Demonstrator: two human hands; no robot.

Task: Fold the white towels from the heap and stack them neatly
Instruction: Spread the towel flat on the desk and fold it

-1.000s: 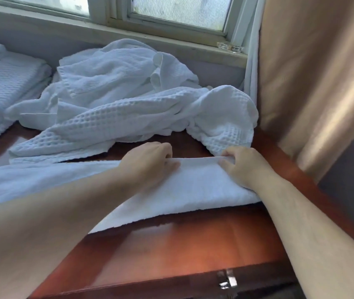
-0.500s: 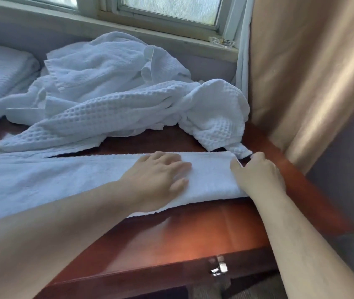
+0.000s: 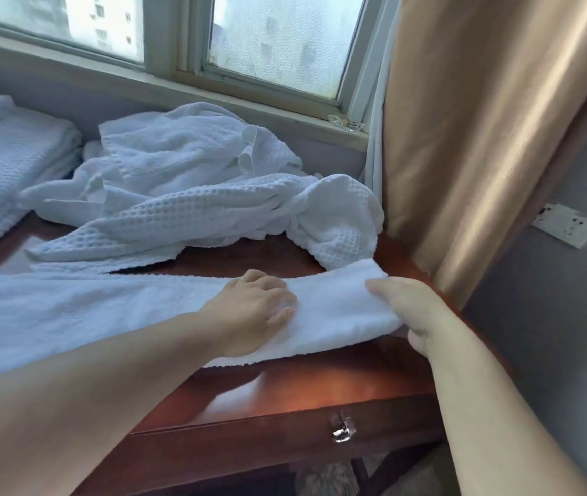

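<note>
Since a moment ago the right end of the towel (image 3: 338, 306) has come up off the desk (image 3: 302, 384). The right hand (image 3: 413, 309) grips that end, thumb on top, fingers tucked under. The left hand (image 3: 252, 309) stays pressed flat on the middle with its fingers relaxed. My guess is the end gets folded over leftward next, so this one's only partway done. The towel lies as a long strip along the near side of the desk. The heap (image 3: 195, 195) sits just behind, touching the lifted end, so it might snag. The folded stack (image 3: 9, 166) is far left, and the curtain (image 3: 481, 137) crowds the right.
</note>
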